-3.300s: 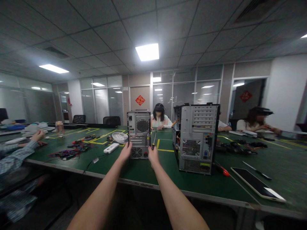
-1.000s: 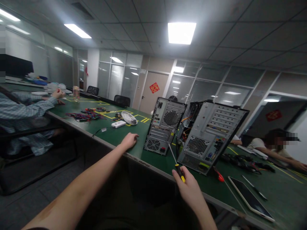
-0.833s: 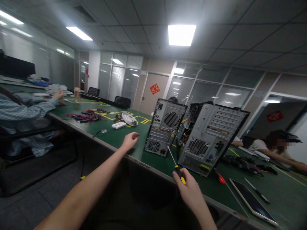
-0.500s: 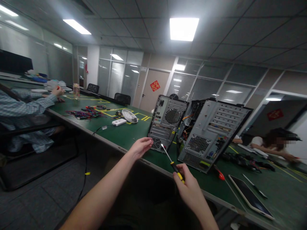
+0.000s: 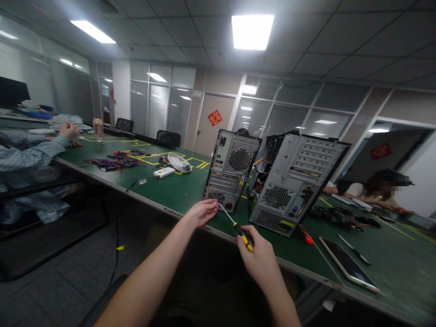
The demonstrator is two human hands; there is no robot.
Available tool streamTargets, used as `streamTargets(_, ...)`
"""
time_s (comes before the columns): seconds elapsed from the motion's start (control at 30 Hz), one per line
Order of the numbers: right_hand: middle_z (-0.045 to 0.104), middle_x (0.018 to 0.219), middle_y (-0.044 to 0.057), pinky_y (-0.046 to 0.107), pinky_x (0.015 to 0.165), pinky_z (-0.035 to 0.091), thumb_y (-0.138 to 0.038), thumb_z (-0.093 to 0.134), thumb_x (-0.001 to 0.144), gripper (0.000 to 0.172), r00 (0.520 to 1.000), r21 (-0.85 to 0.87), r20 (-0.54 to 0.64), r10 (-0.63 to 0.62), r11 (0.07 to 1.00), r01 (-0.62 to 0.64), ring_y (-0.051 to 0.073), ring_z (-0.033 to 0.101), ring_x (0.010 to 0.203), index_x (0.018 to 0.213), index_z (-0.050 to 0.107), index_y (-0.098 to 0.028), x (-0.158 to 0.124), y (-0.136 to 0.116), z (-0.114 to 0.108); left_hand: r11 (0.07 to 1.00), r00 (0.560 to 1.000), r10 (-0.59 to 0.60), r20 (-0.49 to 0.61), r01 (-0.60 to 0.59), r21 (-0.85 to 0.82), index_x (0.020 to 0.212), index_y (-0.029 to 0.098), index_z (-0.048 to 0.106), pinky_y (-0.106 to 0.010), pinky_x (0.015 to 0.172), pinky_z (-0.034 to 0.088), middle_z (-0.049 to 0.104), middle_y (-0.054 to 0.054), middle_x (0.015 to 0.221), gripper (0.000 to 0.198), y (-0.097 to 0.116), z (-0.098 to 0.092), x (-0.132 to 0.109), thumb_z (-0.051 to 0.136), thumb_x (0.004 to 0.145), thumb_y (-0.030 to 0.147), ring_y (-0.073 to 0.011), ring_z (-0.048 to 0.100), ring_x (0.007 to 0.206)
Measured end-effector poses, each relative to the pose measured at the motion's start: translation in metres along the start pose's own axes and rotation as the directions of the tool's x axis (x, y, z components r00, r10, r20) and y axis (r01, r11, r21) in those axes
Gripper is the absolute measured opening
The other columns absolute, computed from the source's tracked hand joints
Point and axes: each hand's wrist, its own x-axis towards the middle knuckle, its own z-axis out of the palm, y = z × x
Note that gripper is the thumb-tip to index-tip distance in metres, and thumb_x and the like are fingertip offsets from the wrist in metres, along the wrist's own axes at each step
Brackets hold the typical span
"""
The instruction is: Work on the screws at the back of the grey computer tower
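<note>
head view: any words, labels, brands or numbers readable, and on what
Nothing reads clearly.
Red diamond paper sign on the beige door: one gold character, too blurred.
Second red diamond sign on the dark panel at right: blurred.
Port labels on the small grey computer tower: too small.
Green sticker on the larger grey computer tower: too small.

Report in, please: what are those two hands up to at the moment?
Right hand gripping screwdriver by the handle. Left hand fingertips at the screwdriver's tip, just before the small computer case. Larger case stands close beside it.
</note>
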Motion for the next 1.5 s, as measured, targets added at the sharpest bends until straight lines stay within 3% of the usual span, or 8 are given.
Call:
streamTargets(0.23,0.073,0.095,0.007,0.031,0.074,0.049,-0.037,0.05,0.089,0.025,1.0,-0.03,-0.003,-0.027,0.999,0.027,0.024,0.069,0.084,0.104,0.065,-0.024,0.0,0.003,0.01,1.0,1.0,-0.014,0.007,0.014,-0.019,0.093,0.011,0.068,-0.016,0.065,0.055,0.069,-0.006,0.082,0.014,0.001,0.004,-0.006,0.066,0.086,-0.001,-0.0073,0.066,0.067)
streamTargets(0.7,0.074,0.093,0.008,0.029,0.072,0.049,-0.038,0.047,0.092,0.03,1.0,-0.053,0.025,-0.002,0.999,0.004,0.023,0.07,0.083,0.109,0.065,-0.021,-0.001,-0.003,0.015,0.999,0.999,0.029,0.027,-0.029,0.021,0.091,0.011,0.069,-0.019,0.071,0.056,0.071,-0.007,0.082,0.017,-0.002,0.0,-0.002,0.078,0.078,0.004,-0.0087,0.067,0.07)
streamTargets(1.23,0.071,0.089,0.007,0.03,0.072,0.049,-0.036,0.045,0.094,0.029,0.998,-0.051,0.044,0.048,0.998,-0.046,0.023,0.07,0.083,0.11,0.064,-0.02,-0.003,-0.008,0.019,1.0,0.999,0.026,-0.043,-0.026,-0.014,0.087,0.01,0.069,-0.017,0.063,0.053,0.07,-0.006,0.076,0.014,0.002,0.014,-0.016,0.065,0.085,-0.004,-0.0083,0.065,0.063)
streamTargets(1.37,0.067,0.099,0.008,0.034,0.081,0.052,-0.027,0.05,0.086,0.025,0.999,-0.031,-0.044,0.005,0.999,-0.007,0.024,0.068,0.093,0.109,0.059,-0.021,-0.006,-0.01,0.029,0.999,0.998,0.04,-0.05,-0.041,-0.018,0.087,0.009,0.069,-0.017,0.06,0.051,0.069,-0.006,0.074,0.013,0.001,0.013,-0.014,0.066,0.085,-0.003,-0.0078,0.064,0.06)
streamTargets(1.5,0.059,0.101,0.008,0.033,0.077,0.054,-0.015,0.052,0.075,0.029,0.987,0.006,-0.151,-0.048,0.999,0.049,0.023,0.065,0.09,0.103,0.052,-0.021,-0.01,-0.014,0.035,0.997,0.995,0.058,-0.079,-0.061,-0.042,0.086,0.01,0.068,-0.016,0.059,0.051,0.069,-0.006,0.073,0.012,0.0,0.01,-0.009,0.067,0.085,-0.002,-0.0076,0.064,0.059)
